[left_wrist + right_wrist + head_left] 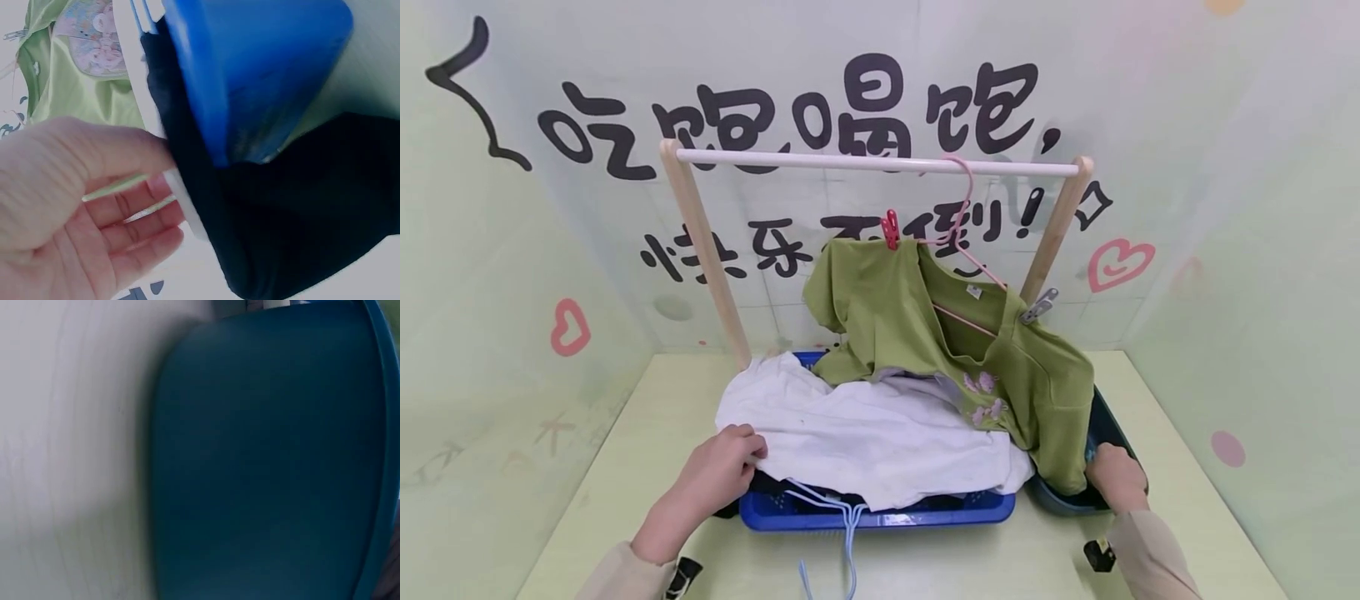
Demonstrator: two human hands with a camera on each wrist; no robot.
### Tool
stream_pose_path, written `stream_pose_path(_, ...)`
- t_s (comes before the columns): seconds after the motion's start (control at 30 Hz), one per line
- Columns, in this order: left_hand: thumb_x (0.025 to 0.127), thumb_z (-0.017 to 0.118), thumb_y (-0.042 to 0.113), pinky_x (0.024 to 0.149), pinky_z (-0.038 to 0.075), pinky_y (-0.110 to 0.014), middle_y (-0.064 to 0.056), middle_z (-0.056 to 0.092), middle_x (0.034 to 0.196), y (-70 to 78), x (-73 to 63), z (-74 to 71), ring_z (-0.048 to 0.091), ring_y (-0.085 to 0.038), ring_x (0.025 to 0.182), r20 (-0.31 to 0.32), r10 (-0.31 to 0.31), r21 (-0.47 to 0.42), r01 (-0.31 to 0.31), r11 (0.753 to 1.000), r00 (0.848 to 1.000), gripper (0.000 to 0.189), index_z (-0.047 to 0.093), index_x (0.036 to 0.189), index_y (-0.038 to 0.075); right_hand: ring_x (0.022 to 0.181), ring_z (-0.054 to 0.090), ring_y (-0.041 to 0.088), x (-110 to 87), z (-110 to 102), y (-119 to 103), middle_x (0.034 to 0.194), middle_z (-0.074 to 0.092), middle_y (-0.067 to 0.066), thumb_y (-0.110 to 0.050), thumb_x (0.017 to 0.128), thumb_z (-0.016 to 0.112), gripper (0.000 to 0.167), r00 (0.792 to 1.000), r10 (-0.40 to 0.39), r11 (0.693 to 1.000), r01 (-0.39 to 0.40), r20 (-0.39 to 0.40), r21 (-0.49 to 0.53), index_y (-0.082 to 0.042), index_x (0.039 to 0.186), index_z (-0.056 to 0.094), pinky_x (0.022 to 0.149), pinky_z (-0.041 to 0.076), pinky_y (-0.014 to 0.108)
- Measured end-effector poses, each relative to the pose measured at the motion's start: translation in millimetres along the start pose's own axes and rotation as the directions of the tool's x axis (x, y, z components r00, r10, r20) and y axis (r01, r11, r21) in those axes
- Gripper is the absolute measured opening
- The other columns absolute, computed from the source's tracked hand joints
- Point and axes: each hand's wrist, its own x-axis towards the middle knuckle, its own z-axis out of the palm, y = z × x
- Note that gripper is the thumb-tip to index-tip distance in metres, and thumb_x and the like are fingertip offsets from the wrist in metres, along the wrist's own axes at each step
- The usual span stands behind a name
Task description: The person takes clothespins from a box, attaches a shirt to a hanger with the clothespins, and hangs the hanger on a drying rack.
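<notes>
Pale printed walls (497,250) enclose a pale desk (625,450). A green short-sleeved shirt (883,312) overlaps the central rumpled white cloth (857,437), whose lower-left edge the left hand (715,467) pinches; the right hand (1120,477) is at a teal plastic basin (1060,502), lower right, its grip hidden.

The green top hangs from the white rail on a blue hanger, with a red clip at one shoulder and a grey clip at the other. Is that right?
Not quite: the hanger is pink, not blue, as the head view shows. The green top, white rail, red clip and grey clip are as you say.
</notes>
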Motion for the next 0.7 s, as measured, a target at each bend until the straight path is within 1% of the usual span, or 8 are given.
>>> stream_pose_path(0.07,0.063,0.064,-0.011,0.050,0.044,-0.027,0.004,0.052,0.070,-1.1,-1.0,1.3,0.054,-0.017,0.068,-0.028,0.029,0.016,-0.028,0.999,0.999,0.023,0.062,0.070,0.011,0.058,0.049,0.027,0.3,0.1,-1.0,0.065,0.053,0.016,0.000,0.082,0.040,0.023,1.000,0.006,1.000,-0.005,0.014,-0.003,-0.007,0.060,0.040,0.049,0.043,0.042)
stream_pose_path(0.17,0.062,0.066,-0.010,0.052,0.044,-0.028,0.004,0.052,0.070,-3.6,-1.4,4.0,0.050,-0.017,0.065,-0.062,0.106,0.079,-0.101,0.992,0.992,0.023,0.060,0.070,0.011,0.064,0.056,0.032,1.3,0.2,-1.8,0.072,0.057,0.023,0.000,0.083,0.039,0.020,1.000,0.004,1.000,-0.004,0.029,-0.020,-0.002,0.064,0.047,0.051,0.046,0.046)
stream_pose_path(0.27,0.062,0.069,-0.009,0.052,0.044,-0.029,0.002,0.052,0.070,-6.4,-0.7,7.1,0.047,-0.017,0.063,-0.070,0.155,0.144,-0.144,0.979,0.985,0.024,0.058,0.071,0.011,0.070,0.060,0.040,1.4,0.4,-1.7,0.081,0.058,0.031,-0.002,0.083,0.040,0.018,0.999,0.012,1.000,-0.011,0.040,-0.028,0.002,0.069,0.051,0.054,0.048,0.050)
stream_pose_path(0.37,0.063,0.070,-0.007,0.051,0.042,-0.028,0.002,0.051,0.070,-8.7,0.5,8.9,0.045,-0.016,0.063,-0.063,0.164,0.153,-0.153,0.976,0.984,0.023,0.058,0.070,0.011,0.062,0.056,0.033,-3.9,-2.6,-0.2,0.067,0.053,0.022,-0.004,0.080,0.042,0.018,0.999,0.011,1.000,-0.011,0.046,0.002,-0.003,0.063,0.045,0.050,0.045,0.043)
stream_pose_path(0.43,0.063,0.069,-0.007,0.051,0.040,-0.026,0.003,0.049,0.070,-10.5,1.1,9.7,0.043,-0.015,0.063,-0.051,0.164,0.139,-0.155,0.978,0.985,0.023,0.057,0.070,0.012,0.054,0.045,0.023,-9.3,-4.7,1.8,0.057,0.041,0.009,-0.008,0.079,0.045,0.022,0.999,0.002,0.999,-0.003,0.034,0.036,-0.009,0.059,0.036,0.047,0.039,0.036)
stream_pose_path(0.53,0.063,0.067,-0.004,0.052,0.037,-0.026,0.005,0.046,0.070,-14.2,1.1,10.3,0.041,-0.014,0.064,-0.041,0.186,0.127,-0.179,0.976,0.982,0.024,0.053,0.070,0.014,0.049,0.032,0.015,-18.9,-7.5,3.2,0.055,0.026,-0.002,-0.014,0.080,0.049,0.031,1.000,-0.013,0.996,0.013,-0.004,0.084,-0.015,0.057,0.029,0.045,0.031,0.030)
stream_pose_path(0.63,0.063,0.067,-0.003,0.053,0.037,-0.026,0.006,0.046,0.071,-17.8,-0.2,8.6,0.041,-0.014,0.065,-0.041,0.198,0.116,-0.193,0.974,0.979,0.024,0.052,0.071,0.014,0.048,0.032,0.015,-25.6,-9.1,1.5,0.054,0.027,-0.002,-0.020,0.080,0.052,0.033,0.997,0.006,0.992,0.004,-0.080,0.129,-0.013,0.057,0.031,0.043,0.029,0.029)
stream_pose_path(0.7,0.065,0.068,-0.002,0.054,0.038,-0.026,0.006,0.047,0.072,-19.7,-1.0,6.6,0.042,-0.013,0.065,-0.052,0.204,0.103,-0.198,0.975,0.978,0.024,0.052,0.073,0.014,0.049,0.036,0.018,-30.1,-10.6,-0.1,0.055,0.034,0.002,-0.020,0.081,0.054,0.030,0.986,0.013,0.989,0.012,-0.166,0.147,-0.007,0.059,0.038,0.042,0.030,0.030)
